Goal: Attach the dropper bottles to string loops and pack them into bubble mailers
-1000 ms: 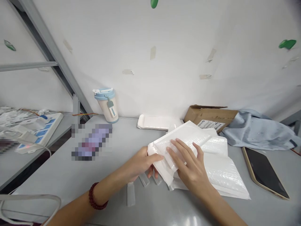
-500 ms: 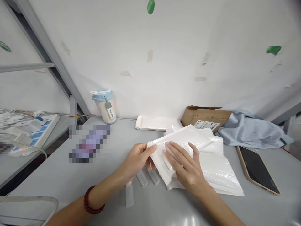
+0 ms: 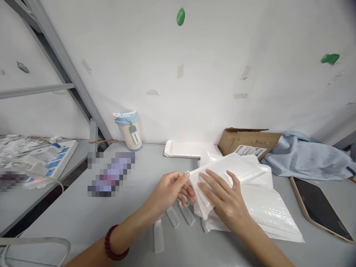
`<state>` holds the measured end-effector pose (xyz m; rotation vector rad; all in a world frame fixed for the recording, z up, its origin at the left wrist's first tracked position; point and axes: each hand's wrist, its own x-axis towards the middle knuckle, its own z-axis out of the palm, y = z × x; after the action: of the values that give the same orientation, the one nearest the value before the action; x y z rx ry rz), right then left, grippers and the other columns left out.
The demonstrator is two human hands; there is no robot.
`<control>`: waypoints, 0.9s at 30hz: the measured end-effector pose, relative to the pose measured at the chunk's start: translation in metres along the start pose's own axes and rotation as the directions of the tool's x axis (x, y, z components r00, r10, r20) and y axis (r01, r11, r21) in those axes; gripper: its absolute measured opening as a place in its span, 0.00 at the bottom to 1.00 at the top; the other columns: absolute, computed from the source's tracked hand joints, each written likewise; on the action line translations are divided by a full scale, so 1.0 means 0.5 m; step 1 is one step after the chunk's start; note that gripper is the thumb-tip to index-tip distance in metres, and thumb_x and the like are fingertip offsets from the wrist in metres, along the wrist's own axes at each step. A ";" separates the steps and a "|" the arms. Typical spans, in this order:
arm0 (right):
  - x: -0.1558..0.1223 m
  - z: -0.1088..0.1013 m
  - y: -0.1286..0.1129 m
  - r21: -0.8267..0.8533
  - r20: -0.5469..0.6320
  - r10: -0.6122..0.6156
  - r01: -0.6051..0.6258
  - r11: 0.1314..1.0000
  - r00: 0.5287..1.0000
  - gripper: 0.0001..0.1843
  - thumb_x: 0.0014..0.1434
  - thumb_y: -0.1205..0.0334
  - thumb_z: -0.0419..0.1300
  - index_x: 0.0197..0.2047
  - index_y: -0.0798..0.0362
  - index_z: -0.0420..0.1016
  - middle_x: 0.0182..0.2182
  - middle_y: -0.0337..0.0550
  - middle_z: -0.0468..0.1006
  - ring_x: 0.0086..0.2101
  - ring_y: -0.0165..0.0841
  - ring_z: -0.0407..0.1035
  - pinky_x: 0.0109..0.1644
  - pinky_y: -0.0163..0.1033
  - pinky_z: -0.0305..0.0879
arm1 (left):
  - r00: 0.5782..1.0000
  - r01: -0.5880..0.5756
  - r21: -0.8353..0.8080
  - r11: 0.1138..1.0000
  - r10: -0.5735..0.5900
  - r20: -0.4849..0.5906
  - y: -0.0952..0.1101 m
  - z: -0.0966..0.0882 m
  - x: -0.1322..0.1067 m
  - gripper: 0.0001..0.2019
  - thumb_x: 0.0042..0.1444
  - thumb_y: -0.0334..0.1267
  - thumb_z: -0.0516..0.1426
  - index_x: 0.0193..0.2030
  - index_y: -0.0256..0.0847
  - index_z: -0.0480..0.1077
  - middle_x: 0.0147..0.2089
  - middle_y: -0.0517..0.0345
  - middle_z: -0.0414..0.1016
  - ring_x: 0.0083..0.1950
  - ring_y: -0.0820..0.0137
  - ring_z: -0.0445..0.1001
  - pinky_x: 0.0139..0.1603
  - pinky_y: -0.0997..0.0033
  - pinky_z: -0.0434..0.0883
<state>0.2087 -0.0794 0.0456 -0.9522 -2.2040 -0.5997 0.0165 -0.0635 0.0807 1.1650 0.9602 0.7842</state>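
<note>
A white padded envelope [image 3: 236, 167] lies slanted on top of a loose pile of similar envelopes [image 3: 267, 207]. My left hand [image 3: 176, 189] pinches its left corner between thumb and forefinger, the other fingers curled below. Across the envelope's face lies my right hand [image 3: 225, 193], palm down with fingers stretched out, pressing on it. Under and in front of my left hand are small frosted, translucent plastic pieces with narrow tops: one piece [image 3: 158, 237] nearest me, a second piece [image 3: 174, 217] and a third piece [image 3: 187, 213] beside the pile.
Along the wall stand a blue-lidded cup [image 3: 129, 129], a flat white packet [image 3: 191, 149] and an open cardboard box [image 3: 247, 142]. To the right are a blue cloth [image 3: 308, 155] and a phone [image 3: 319, 207]. A blurred purple item [image 3: 114, 174] lies left; a power strip [image 3: 58, 163] sits farther left.
My left thumb has slid from the envelope's face out to its corner edge. The right hand stays flat on the envelope. The whole view has shifted slightly.
</note>
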 end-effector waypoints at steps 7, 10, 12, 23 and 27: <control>0.008 -0.007 0.011 0.034 -0.059 -0.041 0.043 0.998 0.997 0.18 0.58 0.79 0.45 0.43 0.58 0.72 0.47 0.53 0.76 0.53 0.41 0.65 0.50 0.50 0.58 | 0.809 -0.544 0.581 0.605 0.563 0.171 -0.042 0.007 -0.007 0.12 0.56 0.30 0.53 0.47 0.39 0.67 0.45 0.49 0.70 0.45 0.65 0.69 0.42 0.66 0.72; 0.008 -0.008 0.012 0.055 -0.076 -0.048 0.052 0.997 0.996 0.18 0.58 0.80 0.43 0.41 0.58 0.71 0.46 0.54 0.77 0.51 0.40 0.67 0.49 0.50 0.60 | 0.606 -0.586 0.799 0.137 0.729 0.319 -0.069 0.004 0.009 0.17 0.56 0.28 0.53 0.53 0.38 0.63 0.46 0.46 0.68 0.46 0.62 0.68 0.43 0.60 0.72; 0.006 -0.009 0.010 0.060 -0.085 -0.074 0.079 0.995 0.994 0.17 0.58 0.80 0.44 0.37 0.57 0.71 0.44 0.54 0.78 0.51 0.39 0.67 0.49 0.50 0.61 | 0.515 -0.535 0.843 -0.048 0.773 0.371 -0.078 0.002 0.022 0.17 0.57 0.27 0.52 0.54 0.37 0.62 0.46 0.45 0.69 0.48 0.60 0.67 0.44 0.58 0.72; 0.006 -0.020 -0.001 -0.042 -0.189 0.033 -0.041 0.998 0.981 0.10 0.57 0.76 0.51 0.30 0.53 0.68 0.43 0.51 0.77 0.50 0.40 0.67 0.52 0.53 0.59 | 0.510 -0.606 0.795 -0.016 0.760 0.404 -0.061 0.020 0.069 0.14 0.58 0.24 0.43 0.40 0.35 0.68 0.37 0.48 0.71 0.39 0.66 0.69 0.37 0.65 0.71; 0.017 -0.041 0.010 -0.140 -0.361 0.134 -0.196 0.971 0.923 0.17 0.53 0.67 0.63 0.47 0.52 0.68 0.47 0.54 0.74 0.51 0.44 0.65 0.51 0.51 0.60 | 0.707 -0.594 0.657 0.464 0.691 0.151 -0.022 0.044 0.067 0.10 0.61 0.33 0.47 0.36 0.37 0.68 0.36 0.51 0.71 0.37 0.68 0.68 0.38 0.68 0.69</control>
<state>0.2160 -0.0849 0.0662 -1.0208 -1.7583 -0.8225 0.0502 -0.0443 0.0656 2.2380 0.9290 1.1847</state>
